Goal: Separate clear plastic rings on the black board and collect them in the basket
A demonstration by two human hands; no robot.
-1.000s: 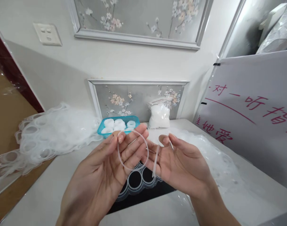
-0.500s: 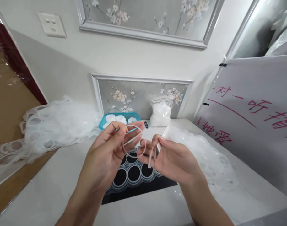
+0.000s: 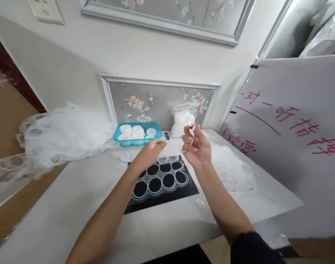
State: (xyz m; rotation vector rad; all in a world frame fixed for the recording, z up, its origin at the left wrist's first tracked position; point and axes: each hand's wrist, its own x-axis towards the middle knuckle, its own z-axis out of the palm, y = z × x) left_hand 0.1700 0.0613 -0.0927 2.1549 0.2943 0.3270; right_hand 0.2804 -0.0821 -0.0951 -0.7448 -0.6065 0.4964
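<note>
My left hand (image 3: 151,153) is just in front of the blue basket (image 3: 117,140), fingers drawn together and partly turned away. Whatever they hold, if anything, is hidden. White ring-shaped pieces (image 3: 137,132) sit in the basket. My right hand (image 3: 197,150) is raised at the right, its fingers closed round a slim white tool (image 3: 192,135) with a dark tip, whose kind I cannot make out. Below both hands, a clear sheet of joined rings (image 3: 155,185) lies on a black mat (image 3: 159,204).
A heap of translucent ring sheets (image 3: 65,137) lies at the left. Small blue snips (image 3: 166,135) lie beside a bag of white pieces (image 3: 181,121) near the wall. More clear plastic (image 3: 233,168) covers the right side of the white table (image 3: 167,231). A whiteboard (image 3: 288,165) stands right.
The clear ring between my hands is out of sight. My left hand has moved forward toward the basket, and my right hand has risen and moved away from it. The view has tilted down.
</note>
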